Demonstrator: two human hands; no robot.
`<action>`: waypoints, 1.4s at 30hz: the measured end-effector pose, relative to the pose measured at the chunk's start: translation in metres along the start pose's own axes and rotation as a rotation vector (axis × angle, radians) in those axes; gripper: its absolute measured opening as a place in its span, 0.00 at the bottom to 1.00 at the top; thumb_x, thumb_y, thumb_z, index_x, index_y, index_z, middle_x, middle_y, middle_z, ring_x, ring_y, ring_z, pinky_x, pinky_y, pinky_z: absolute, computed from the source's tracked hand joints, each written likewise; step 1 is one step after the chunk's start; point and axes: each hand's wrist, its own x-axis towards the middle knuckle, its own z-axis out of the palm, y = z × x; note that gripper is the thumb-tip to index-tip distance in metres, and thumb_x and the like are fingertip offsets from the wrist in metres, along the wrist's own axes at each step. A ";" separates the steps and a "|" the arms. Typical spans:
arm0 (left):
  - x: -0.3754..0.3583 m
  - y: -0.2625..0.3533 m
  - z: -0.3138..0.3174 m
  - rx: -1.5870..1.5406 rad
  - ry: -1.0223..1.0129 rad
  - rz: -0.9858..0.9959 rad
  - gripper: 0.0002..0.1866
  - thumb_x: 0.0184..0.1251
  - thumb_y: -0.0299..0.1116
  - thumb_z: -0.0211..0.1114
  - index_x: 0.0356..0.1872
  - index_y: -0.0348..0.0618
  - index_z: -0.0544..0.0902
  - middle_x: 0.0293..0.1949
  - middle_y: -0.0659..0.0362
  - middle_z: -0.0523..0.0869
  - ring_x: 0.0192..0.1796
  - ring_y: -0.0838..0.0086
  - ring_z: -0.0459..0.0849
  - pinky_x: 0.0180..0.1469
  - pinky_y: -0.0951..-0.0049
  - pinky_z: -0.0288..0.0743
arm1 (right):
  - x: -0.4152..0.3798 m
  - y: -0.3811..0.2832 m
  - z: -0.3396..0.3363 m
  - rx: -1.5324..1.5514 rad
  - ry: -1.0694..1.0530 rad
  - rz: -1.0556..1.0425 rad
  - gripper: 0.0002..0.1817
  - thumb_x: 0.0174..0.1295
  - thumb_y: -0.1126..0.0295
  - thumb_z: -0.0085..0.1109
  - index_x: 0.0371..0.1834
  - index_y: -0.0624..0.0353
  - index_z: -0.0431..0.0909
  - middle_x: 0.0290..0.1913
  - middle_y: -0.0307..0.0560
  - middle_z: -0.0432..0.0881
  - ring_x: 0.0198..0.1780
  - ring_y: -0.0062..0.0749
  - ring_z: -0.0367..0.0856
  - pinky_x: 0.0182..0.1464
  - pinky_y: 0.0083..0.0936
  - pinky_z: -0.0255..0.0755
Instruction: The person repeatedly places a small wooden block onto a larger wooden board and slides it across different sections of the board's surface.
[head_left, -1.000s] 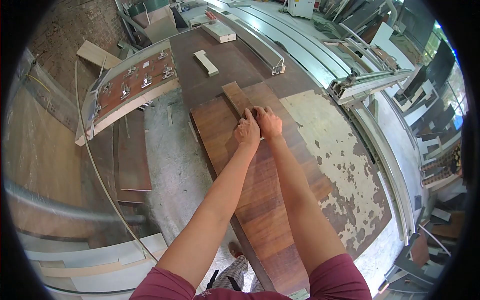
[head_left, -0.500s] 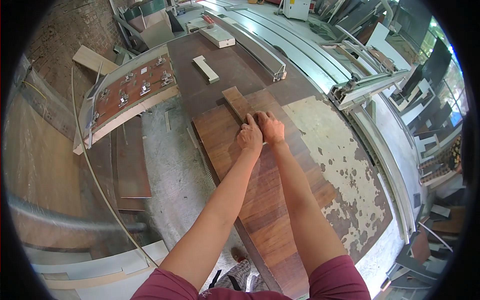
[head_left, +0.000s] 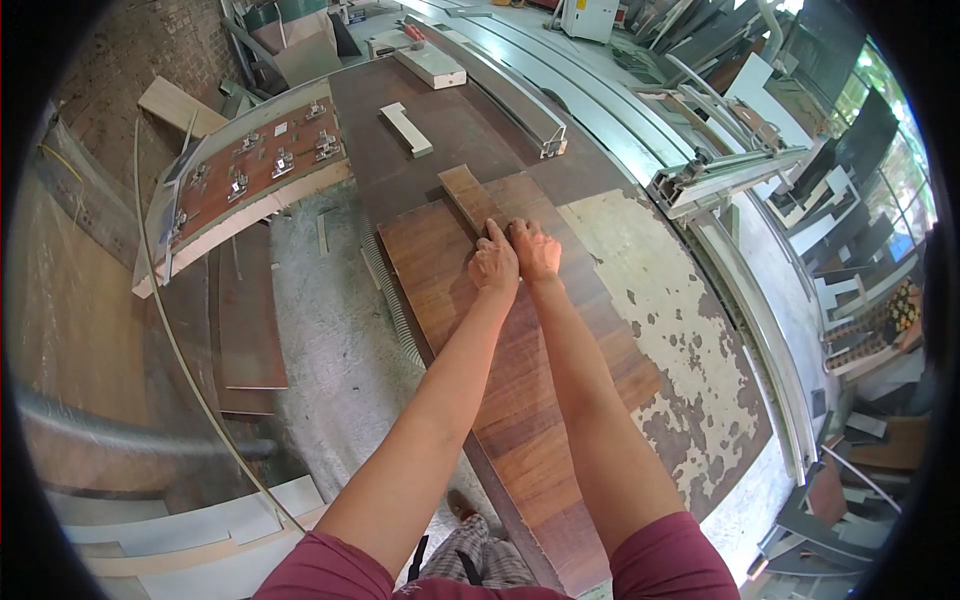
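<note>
A narrow brown wooden strip (head_left: 461,188) lies on a large brown wood-grain panel (head_left: 440,290), its far end poking out beyond my fingers. My left hand (head_left: 495,264) is closed on the strip's near part, with the index finger stretched along it. Close beside it, my right hand (head_left: 537,250) is also closed, its bent fingers at the strip's right side. My hands cover the near end of the strip. The panel rests on a dark worktable (head_left: 375,100).
A pale notched wood piece (head_left: 406,131) and a white block (head_left: 431,67) lie farther back. A metal rail (head_left: 510,95) runs along the table's far right. To the left is a board with metal hinges (head_left: 255,165). Peeling cream surface (head_left: 640,270) shows right of the panel.
The whole scene has shifted slightly up and left in view. Both hands stay at the same part of the strip, which has not visibly moved on the panel.
</note>
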 end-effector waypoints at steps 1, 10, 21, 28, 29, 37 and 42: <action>0.000 0.001 -0.001 -0.008 0.004 -0.005 0.23 0.66 0.40 0.42 0.61 0.42 0.59 0.39 0.44 0.79 0.39 0.55 0.81 0.41 0.61 0.75 | 0.000 -0.001 0.001 -0.044 -0.007 0.007 0.09 0.57 0.63 0.47 0.37 0.52 0.73 0.38 0.46 0.76 0.41 0.40 0.78 0.37 0.32 0.74; -0.023 0.003 0.002 0.057 0.041 0.024 0.23 0.64 0.33 0.41 0.60 0.39 0.59 0.37 0.46 0.79 0.35 0.61 0.83 0.35 0.67 0.77 | -0.027 0.002 0.000 -0.113 0.053 0.043 0.10 0.58 0.61 0.48 0.33 0.53 0.75 0.36 0.45 0.77 0.40 0.39 0.77 0.34 0.30 0.75; -0.121 0.009 -0.011 0.073 -0.022 -0.014 0.23 0.63 0.32 0.44 0.60 0.39 0.60 0.37 0.46 0.79 0.37 0.59 0.82 0.38 0.64 0.77 | -0.116 0.015 -0.030 -0.061 0.118 0.020 0.09 0.55 0.60 0.51 0.28 0.53 0.74 0.32 0.44 0.78 0.36 0.40 0.78 0.29 0.32 0.76; -0.198 0.016 -0.016 0.168 0.026 -0.017 0.24 0.63 0.31 0.43 0.61 0.39 0.58 0.37 0.48 0.79 0.35 0.63 0.83 0.34 0.69 0.78 | -0.184 0.023 -0.062 -0.067 0.095 -0.015 0.04 0.52 0.66 0.52 0.27 0.53 0.74 0.30 0.41 0.76 0.35 0.35 0.77 0.28 0.27 0.75; -0.210 0.017 -0.018 0.159 0.008 -0.024 0.24 0.63 0.31 0.44 0.61 0.39 0.57 0.37 0.48 0.79 0.35 0.63 0.83 0.34 0.69 0.78 | -0.195 0.026 -0.068 -0.062 0.092 -0.017 0.04 0.52 0.67 0.52 0.28 0.53 0.74 0.30 0.41 0.76 0.35 0.35 0.77 0.28 0.27 0.75; -0.297 0.028 -0.024 0.154 -0.009 -0.035 0.25 0.63 0.31 0.44 0.62 0.39 0.56 0.38 0.47 0.78 0.36 0.62 0.82 0.35 0.68 0.78 | -0.273 0.044 -0.099 -0.026 0.097 -0.033 0.04 0.51 0.67 0.51 0.27 0.53 0.74 0.30 0.41 0.76 0.36 0.35 0.77 0.29 0.27 0.75; -0.339 0.028 -0.019 0.131 0.074 -0.012 0.22 0.65 0.34 0.43 0.60 0.39 0.61 0.34 0.47 0.80 0.33 0.58 0.83 0.33 0.63 0.78 | -0.314 0.050 -0.120 -0.038 0.089 -0.029 0.04 0.51 0.67 0.51 0.27 0.53 0.74 0.30 0.41 0.76 0.35 0.35 0.77 0.29 0.27 0.75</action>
